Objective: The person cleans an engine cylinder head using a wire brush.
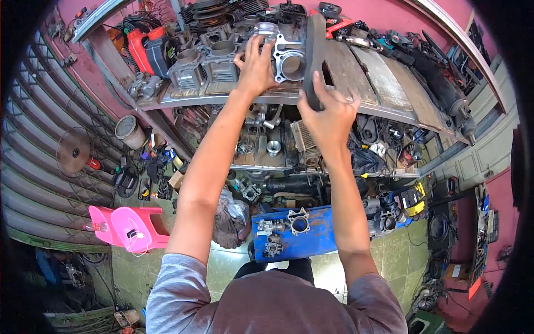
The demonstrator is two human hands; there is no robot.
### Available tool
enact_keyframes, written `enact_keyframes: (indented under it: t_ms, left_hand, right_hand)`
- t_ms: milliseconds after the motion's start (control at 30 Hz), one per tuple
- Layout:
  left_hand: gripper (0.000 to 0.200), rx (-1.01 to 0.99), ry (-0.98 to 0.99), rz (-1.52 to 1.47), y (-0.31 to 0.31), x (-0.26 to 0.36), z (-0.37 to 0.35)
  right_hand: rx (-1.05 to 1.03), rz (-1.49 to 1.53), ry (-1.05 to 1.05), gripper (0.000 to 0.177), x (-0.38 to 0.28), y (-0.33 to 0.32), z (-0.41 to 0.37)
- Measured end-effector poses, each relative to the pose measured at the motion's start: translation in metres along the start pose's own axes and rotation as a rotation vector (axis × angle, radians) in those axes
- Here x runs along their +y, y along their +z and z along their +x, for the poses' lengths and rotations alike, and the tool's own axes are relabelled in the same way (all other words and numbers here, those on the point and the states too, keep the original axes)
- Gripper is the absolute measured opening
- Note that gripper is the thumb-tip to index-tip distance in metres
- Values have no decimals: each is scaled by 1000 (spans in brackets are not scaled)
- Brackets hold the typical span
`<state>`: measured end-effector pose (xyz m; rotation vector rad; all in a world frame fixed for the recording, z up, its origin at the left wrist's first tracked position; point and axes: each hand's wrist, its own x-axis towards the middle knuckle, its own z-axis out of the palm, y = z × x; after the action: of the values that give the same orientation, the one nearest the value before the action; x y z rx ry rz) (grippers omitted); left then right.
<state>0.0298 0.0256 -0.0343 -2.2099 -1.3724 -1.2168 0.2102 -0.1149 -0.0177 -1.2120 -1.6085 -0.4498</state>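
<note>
Aluminium cylinder block (290, 60) stands on the top shelf (361, 72), with other cylinders (206, 64) left of it. Left hand (256, 69) lies spread-fingered against the block; right hand (329, 116) clasps a black board (316, 44) just right of the block.

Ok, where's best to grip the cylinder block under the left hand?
Probably its left wall, from the left, where the left hand rests: the cylinder block turns its bore forward, and the dark panel in the right hand covers its right side.
</note>
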Motion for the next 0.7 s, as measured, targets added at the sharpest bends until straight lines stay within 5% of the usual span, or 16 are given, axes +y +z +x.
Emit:
enact_keyframes:
  t_ms: [133,233,367,500,700]
  left_hand:
    - [118,-51,-22,19,-6,4,3]
    - [115,-26,2,6,-3,1,3]
    - [115,-61,-48,25,-2,1,5]
    - [116,-75,-40,25,-4,1,3]
    - [115,-81,-43,8,-4,0,7]
  right_hand:
    - [-127,-68,34,52,8,21,-44]
    - [-79,132,-13,56,12,7,-87]
    - [131,139,-46,50,21,21,-45]
    - [86,120,-34,51,26,45,-81]
    - [83,179,182,55,26,34,-119]
